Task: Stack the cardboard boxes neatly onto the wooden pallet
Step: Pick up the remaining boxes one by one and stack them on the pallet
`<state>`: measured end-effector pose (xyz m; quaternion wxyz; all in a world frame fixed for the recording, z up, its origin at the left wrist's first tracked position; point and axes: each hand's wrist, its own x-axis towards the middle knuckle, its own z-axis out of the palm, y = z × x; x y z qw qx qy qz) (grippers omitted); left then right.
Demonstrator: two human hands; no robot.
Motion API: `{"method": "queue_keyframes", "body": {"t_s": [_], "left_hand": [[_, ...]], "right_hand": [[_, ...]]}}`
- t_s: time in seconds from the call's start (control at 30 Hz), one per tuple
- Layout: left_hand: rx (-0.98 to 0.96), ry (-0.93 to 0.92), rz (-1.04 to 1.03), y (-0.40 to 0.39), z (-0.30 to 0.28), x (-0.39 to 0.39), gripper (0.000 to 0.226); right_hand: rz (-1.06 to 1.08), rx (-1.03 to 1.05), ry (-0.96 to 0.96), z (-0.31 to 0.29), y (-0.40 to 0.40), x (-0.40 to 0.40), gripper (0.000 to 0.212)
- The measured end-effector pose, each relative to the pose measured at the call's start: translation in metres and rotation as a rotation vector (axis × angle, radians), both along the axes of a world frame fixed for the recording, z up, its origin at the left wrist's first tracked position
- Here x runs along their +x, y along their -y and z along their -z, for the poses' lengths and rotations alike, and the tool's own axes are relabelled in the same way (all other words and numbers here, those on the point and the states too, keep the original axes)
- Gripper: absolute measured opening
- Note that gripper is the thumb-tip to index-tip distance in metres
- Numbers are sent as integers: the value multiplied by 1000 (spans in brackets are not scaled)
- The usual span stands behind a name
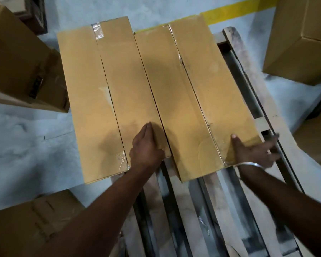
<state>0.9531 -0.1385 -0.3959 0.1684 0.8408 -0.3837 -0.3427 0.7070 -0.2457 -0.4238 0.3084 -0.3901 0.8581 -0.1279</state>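
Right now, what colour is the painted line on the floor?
Yellow; the floor line shows in the head view, beyond the boxes.

Matt brown cardboard boxes (137, 89) with glossy clear tape (98, 30) lie on a rough, worn wooden pallet (252, 75).

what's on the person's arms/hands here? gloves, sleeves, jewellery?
No gloves, and no sleeves in view: both forearms are bare. The left hand wears nothing visible. The right hand has a thin silver-coloured bangle at the wrist.

Dim overhead light; soft head shadow on boxes (137, 86); tape (98, 30) glares; right hand (256, 153) motion-blurred; edges bowed.
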Motion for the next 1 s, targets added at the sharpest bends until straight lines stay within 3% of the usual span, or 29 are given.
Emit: {"method": "queue_keyframes", "body": {"t_s": [0.07, 0.13, 0.17, 0.27, 0.37, 0.47, 1.0], "left_hand": [[33, 47, 21, -3, 1, -1, 104], [35, 75, 43, -5, 2, -1, 102], [36, 82, 55, -4, 4, -1, 101], [55, 102, 95, -3, 6, 0, 101], [66, 122, 124, -2, 8, 0, 101], [75, 153, 168, -2, 8, 0, 101], [135, 146, 263, -2, 12, 1, 88]], "right_hand": [[242, 46, 266, 12, -27, 10, 125], [435, 9, 637, 22, -43, 21, 101], [489, -39, 719, 25, -45, 26, 89], [446, -141, 756, 26, -39, 39, 91], [405, -103, 808, 24, -25, 50, 85], [412, -38, 737, 25, -17, 56, 82], [395, -63, 836, 26, -9, 65, 67]]}}
